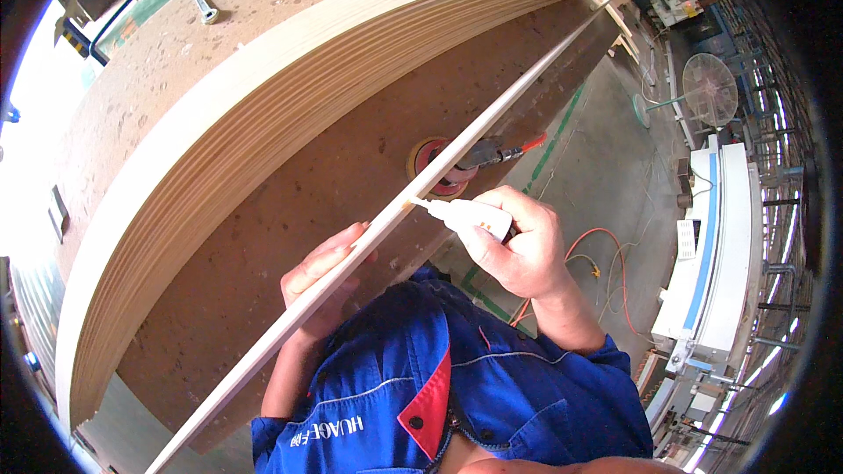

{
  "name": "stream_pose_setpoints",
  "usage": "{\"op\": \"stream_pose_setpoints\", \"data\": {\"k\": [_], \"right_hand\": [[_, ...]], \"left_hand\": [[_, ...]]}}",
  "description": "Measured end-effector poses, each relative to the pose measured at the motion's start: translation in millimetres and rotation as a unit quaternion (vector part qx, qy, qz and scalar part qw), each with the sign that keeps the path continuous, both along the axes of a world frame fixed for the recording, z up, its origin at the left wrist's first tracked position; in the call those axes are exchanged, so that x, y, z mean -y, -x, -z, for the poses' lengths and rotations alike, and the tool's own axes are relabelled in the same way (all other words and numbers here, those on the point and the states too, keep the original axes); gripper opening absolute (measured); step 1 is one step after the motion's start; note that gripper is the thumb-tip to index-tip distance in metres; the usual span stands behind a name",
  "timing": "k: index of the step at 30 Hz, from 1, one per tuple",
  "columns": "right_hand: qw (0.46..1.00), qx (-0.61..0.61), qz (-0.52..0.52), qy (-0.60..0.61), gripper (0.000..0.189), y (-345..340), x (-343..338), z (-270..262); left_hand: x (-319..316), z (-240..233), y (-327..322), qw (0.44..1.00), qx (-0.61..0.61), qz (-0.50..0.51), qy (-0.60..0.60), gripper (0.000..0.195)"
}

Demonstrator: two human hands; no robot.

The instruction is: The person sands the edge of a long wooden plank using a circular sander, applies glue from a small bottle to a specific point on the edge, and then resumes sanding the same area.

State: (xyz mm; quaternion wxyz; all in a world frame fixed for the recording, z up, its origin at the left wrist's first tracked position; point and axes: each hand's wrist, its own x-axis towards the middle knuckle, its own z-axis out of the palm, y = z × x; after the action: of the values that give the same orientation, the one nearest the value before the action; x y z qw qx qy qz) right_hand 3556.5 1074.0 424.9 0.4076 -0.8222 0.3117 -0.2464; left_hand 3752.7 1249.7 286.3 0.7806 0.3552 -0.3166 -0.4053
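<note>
A long, thin wooden strip runs diagonally across the view in front of my chest. My left hand grips it a little below its middle, with the fingers around its edge. In my right hand is a small white squeeze bottle with a narrow nozzle. Its tip meets the strip at a small orange-brown spot. Behind the strip, partly hidden by it, a round pad sander rests on the brown workbench.
A stack of wooden strips lies along the bench's far side. Beyond it are a wrench and a dark flat piece. To the right stand a fan and a long white machine. An orange hose lies on the floor.
</note>
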Motion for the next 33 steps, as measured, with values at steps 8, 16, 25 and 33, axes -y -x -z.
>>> {"op": "stream_pose_setpoints", "data": {"k": [8,16,25,33], "right_hand": [[0.999,0.031,0.02,-0.041,0.015,0.7,1.9,15.6],[0.937,0.093,0.029,-0.337,0.024,14.5,-7.9,125.1],[0.94,0.0,-0.011,-0.342,0.033,-28.6,-21.3,215.2],[0.999,0.032,-0.031,-0.014,0.033,-68.4,-10.7,215.4]], "left_hand": [[-2.6,9.1,-0.4,0.999,0.032,-0.017,-0.001,0.046],[-1.6,3.1,-10.7,0.985,0.058,-0.091,-0.132,0.054],[-7.1,2.8,-16.5,0.989,0.004,-0.113,-0.094,0.05],[-7.5,-8.1,-9.0,0.992,0.003,-0.108,-0.065,0.048]]}}
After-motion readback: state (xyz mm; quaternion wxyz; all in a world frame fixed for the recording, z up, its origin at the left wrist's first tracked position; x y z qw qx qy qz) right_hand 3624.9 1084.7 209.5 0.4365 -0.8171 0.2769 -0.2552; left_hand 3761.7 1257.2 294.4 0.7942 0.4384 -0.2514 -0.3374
